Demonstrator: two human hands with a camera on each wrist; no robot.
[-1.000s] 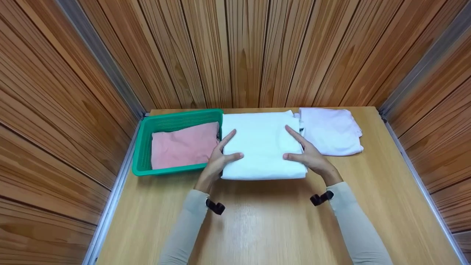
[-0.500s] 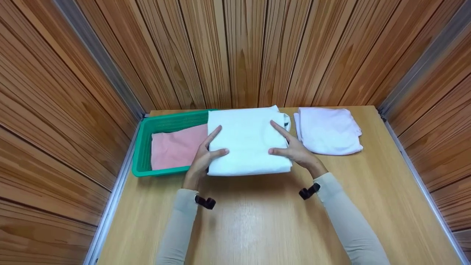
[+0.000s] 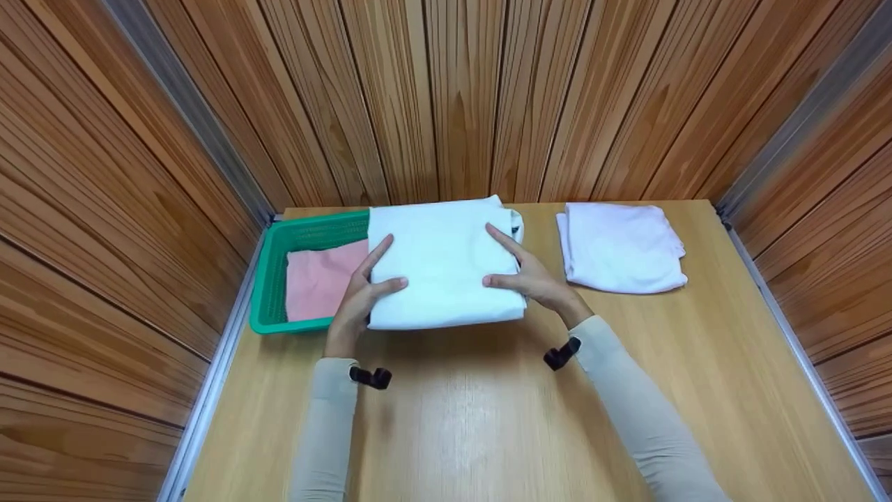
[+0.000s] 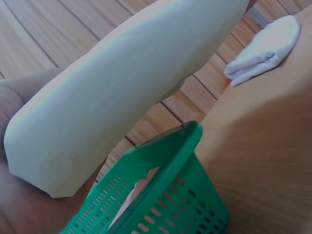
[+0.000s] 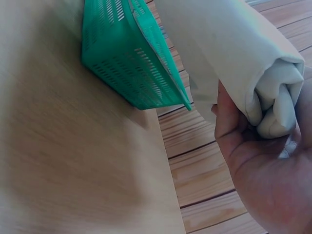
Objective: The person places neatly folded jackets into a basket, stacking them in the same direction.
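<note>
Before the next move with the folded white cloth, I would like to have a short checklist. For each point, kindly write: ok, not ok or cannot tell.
1. Grip on the white cloth: ok; left hand and right hand hold opposite sides.
2. Cloth lifted off the table: ok.
3. Lined up over the green basket, if it goes there: not ok; in the head view it covers only the basket's right part.
4. Pink cloth fully flat: cannot tell; its right part is hidden.
5. Pale lavender cloth out of the way: ok; it lies apart, on the right.
</note>
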